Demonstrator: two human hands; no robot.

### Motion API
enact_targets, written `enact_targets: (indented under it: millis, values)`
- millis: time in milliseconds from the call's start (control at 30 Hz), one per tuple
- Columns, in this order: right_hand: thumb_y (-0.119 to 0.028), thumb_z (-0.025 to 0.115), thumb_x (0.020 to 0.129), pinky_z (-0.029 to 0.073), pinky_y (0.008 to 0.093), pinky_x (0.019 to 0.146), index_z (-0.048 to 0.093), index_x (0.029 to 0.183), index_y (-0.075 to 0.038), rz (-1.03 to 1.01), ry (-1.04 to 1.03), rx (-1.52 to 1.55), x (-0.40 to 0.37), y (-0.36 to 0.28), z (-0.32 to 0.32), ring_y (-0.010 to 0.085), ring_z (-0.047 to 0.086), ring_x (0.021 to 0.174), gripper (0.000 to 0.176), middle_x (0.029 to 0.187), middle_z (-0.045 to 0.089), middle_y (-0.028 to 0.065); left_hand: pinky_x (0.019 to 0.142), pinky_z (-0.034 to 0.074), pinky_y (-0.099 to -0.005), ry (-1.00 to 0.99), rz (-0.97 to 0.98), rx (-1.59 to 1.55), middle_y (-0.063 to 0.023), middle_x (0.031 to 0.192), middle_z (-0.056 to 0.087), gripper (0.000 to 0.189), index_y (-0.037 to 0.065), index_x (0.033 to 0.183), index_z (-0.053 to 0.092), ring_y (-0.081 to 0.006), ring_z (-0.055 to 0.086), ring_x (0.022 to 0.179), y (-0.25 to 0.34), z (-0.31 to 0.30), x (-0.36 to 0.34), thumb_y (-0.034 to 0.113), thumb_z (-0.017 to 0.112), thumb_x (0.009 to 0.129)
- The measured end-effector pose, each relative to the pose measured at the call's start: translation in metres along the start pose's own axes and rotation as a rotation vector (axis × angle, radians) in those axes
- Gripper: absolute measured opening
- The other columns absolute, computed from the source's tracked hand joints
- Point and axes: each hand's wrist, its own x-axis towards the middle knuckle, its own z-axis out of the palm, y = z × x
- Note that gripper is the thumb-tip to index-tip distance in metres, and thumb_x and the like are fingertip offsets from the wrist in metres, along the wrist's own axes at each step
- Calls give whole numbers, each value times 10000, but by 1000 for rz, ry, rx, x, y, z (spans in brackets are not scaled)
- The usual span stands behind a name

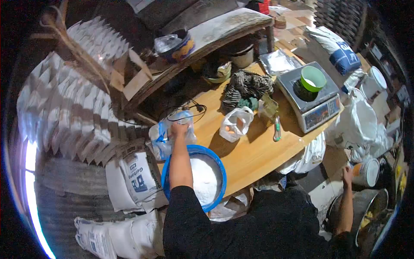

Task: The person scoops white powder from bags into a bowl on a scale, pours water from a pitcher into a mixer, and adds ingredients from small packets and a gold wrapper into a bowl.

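Observation:
My left arm reaches over a blue tub [223,172] of white powder [205,177]. Beyond its rim, my left hand [179,128] is closed on a clear plastic bag with blue markings [186,117], at the table's left end. Off the table to the right, my right hand [347,176] has its fingers curled, next to a cardboard piece [334,166] and a white bucket [366,172]. What that hand grips, if anything, is too small to make out. A black cable [198,107] lies by the plastic bag.
On the wooden table [254,159] are a digital scale [319,116] bearing a green bowl [313,78], a white bag with eggs [236,124], a striped cloth [248,88] and a green-handled tool [277,129]. A raised shelf [215,32] runs behind. Printed sacks [140,177] stand left.

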Motion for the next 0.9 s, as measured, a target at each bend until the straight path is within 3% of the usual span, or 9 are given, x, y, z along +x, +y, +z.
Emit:
enact_targets:
  millis: [67, 167, 333, 433, 533, 633, 733, 833, 900]
  values:
    - [-238, 588, 914, 413, 268, 426, 601, 961, -54, 39, -31, -41, -6, -40, 13, 115, 533, 506, 191, 815, 602, 37, 983, 464, -413, -100, -31, 99, -239, 1247, 597, 700, 33, 1138, 671, -334, 589, 1156, -5, 5, 9, 471, 788, 604]
    - [-156, 571, 919, 404, 238, 405, 597, 925, -81, 168, -35, 86, -41, -114, 15, 83, 520, 496, 80, 757, 551, 10, 979, 463, -420, -259, -66, 189, -240, 1230, 603, 659, 31, 1140, 662, -338, 591, 1146, -8, 2, 16, 443, 763, 635]
    - [-168, 558, 887, 426, 256, 403, 608, 901, -71, 265, -16, 112, -41, -58, -6, 106, 538, 509, 110, 692, 534, 12, 970, 460, -439, -292, 67, 163, -248, 1187, 616, 594, 19, 1156, 632, -374, 593, 1114, -14, -36, 14, 385, 717, 696]
    - [-173, 570, 879, 433, 249, 439, 619, 850, -39, 298, -49, 24, -39, -57, -21, 99, 515, 511, 145, 679, 546, 16, 964, 458, -450, -172, 143, 165, -252, 1162, 624, 555, 11, 1166, 613, -395, 594, 1094, -3, -85, -11, 351, 690, 733]
    - [-158, 581, 876, 429, 260, 471, 621, 864, -42, 36, -83, -11, 15, 6, 3, 89, 523, 552, 123, 685, 558, 22, 959, 454, -470, 117, 280, 172, -261, 1125, 633, 513, -4, 1177, 589, -421, 598, 1063, 34, -148, -70, 319, 663, 786]
    - [-154, 615, 864, 467, 292, 610, 626, 920, -16, -183, -154, -35, 34, -72, 39, 129, 583, 670, 149, 745, 610, 69, 949, 458, -452, 395, 428, 96, -244, 1107, 631, 439, -39, 1156, 572, -410, 612, 1008, 79, -173, -139, 261, 654, 846]
    - [-145, 662, 845, 492, 305, 679, 639, 958, -11, -391, -255, 14, 25, -209, 57, 157, 621, 723, 177, 818, 667, 107, 948, 462, -388, -96, 395, -570, -172, 1156, 621, 434, -41, 1219, 518, -308, 619, 1022, 159, -202, -232, 145, 663, 855]
    - [-122, 671, 857, 499, 288, 662, 652, 1007, -6, -498, -471, 92, 25, -283, 60, 134, 623, 723, 190, 873, 683, 97, 947, 461, -329, -388, 513, -1057, -77, 1175, 606, 514, 4, 1339, 422, -164, 582, 1062, 200, -113, -303, -3, 623, 866]
    - [-138, 675, 873, 500, 272, 653, 657, 1031, 1, -622, -571, 214, 26, -318, 61, 116, 619, 731, 211, 887, 686, 77, 936, 465, -330, -396, 494, -1127, -82, 1167, 606, 508, 0, 1312, 443, -167, 583, 1047, 258, -59, -368, 21, 645, 846]
